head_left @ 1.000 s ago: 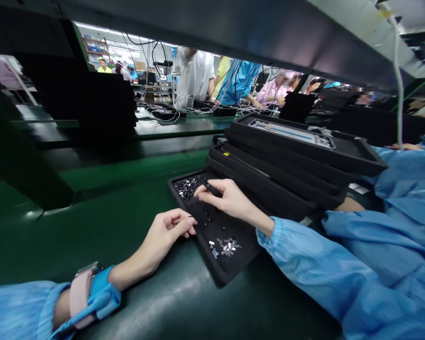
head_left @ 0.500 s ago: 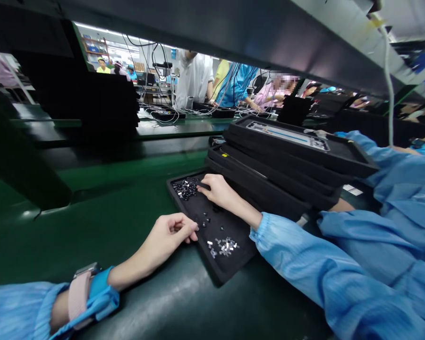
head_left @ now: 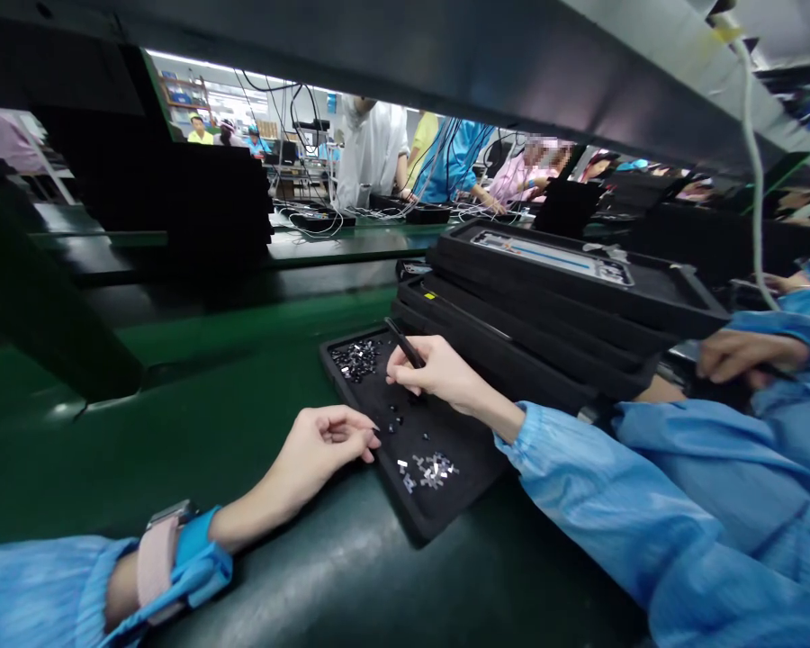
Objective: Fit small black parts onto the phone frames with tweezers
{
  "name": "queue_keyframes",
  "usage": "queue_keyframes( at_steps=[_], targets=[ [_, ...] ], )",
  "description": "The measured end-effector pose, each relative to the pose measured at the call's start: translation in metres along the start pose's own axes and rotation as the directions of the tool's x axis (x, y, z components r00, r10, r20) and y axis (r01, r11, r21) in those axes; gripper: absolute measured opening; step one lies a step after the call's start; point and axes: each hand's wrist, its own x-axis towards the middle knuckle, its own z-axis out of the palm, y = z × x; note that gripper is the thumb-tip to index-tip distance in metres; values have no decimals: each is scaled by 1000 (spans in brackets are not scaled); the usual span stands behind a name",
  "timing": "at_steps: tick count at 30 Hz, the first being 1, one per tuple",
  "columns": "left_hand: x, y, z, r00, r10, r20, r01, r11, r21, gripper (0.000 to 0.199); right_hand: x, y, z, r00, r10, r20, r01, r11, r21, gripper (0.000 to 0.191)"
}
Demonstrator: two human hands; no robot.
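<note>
So, right hand (head_left: 438,373) pinches black tweezers (head_left: 403,344) pen-style over the black foam tray (head_left: 422,533). Left hand (head_left: 330,436) sits at the tray's 8 o'clock edge, fingers (head_left: 351,427) loosely curled, empty.

Setting: factory electronics assembly line.
Shown by: green conveyor bench (head_left: 141,450), stacked black component trays (head_left: 513,337), blue smock (head_left: 454,166) worn upper centre.

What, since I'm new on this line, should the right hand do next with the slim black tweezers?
Probably lower the slim black tweezers held in the right hand onto the shiny dark parts in the corner of the black foam tray: the fingers hover just beside that heap, the nearest parts.
</note>
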Motion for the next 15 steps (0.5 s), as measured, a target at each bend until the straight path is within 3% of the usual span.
queue_keyframes(
  at_steps=[3, 6, 10, 15],
  targets=[
    [0, 1, 0, 1000, -5, -28, 4, 1000, -26, 17, -9, -6, 2, 992, 96, 85, -114, 964, 240, 7],
    [0, 1, 1, 999, 2, -51, -3, 1000, -15, 17, -18, -11, 6, 972, 136, 193, -196, 919, 341, 14],
    [1, 1, 1, 999, 10, -40, -9, 1000, 30, 20, -30, -13, 9, 944, 112, 310, -227, 903, 365, 23],
    [1, 0, 0, 1000, 10, -20, -9, 999, 49, 23, -35, -10, 12, 935, 60, 350, -183, 926, 330, 24]
  ],
)
